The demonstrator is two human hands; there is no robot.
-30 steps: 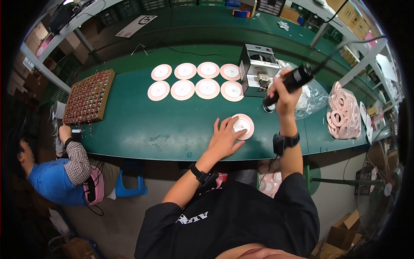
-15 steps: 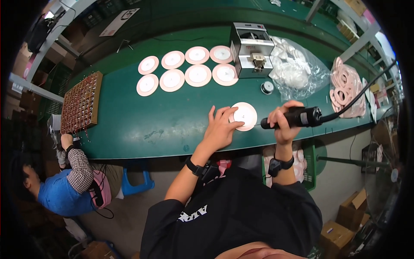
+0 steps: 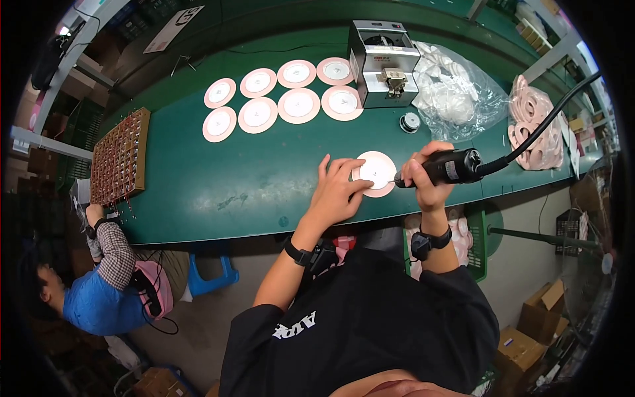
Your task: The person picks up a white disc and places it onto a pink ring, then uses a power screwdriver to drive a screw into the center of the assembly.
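Observation:
A round white disc with a pink rim (image 3: pixel 378 165) lies flat on the green table near its front edge. My left hand (image 3: pixel 335 193) holds it from the left, thumb and fingers pressed on its face and edge. My right hand (image 3: pixel 428 186) is wrapped round a black corded electric screwdriver (image 3: pixel 455 167), held almost level. The thin bit points left and reaches over the disc's right rim; whether it touches a screw is too small to tell. Two rows of similar pink-rimmed discs (image 3: pixel 299 104) lie farther back, left of a black and silver boxy machine (image 3: pixel 384 66).
A small round metal-topped tin (image 3: pixel 409 122) stands before the machine. To the right are a clear bag of white parts (image 3: pixel 456 89) and a bag of pink rings (image 3: pixel 534 132). A slotted tray (image 3: pixel 120 159) sits at left, by a seated co-worker (image 3: pixel 99 298). A green crate (image 3: pixel 477 245) stands below.
My right hand has brought the screwdriver slightly left, so its bit now reaches the disc's right side. My left hand stays on the disc. The whole view has shifted a little.

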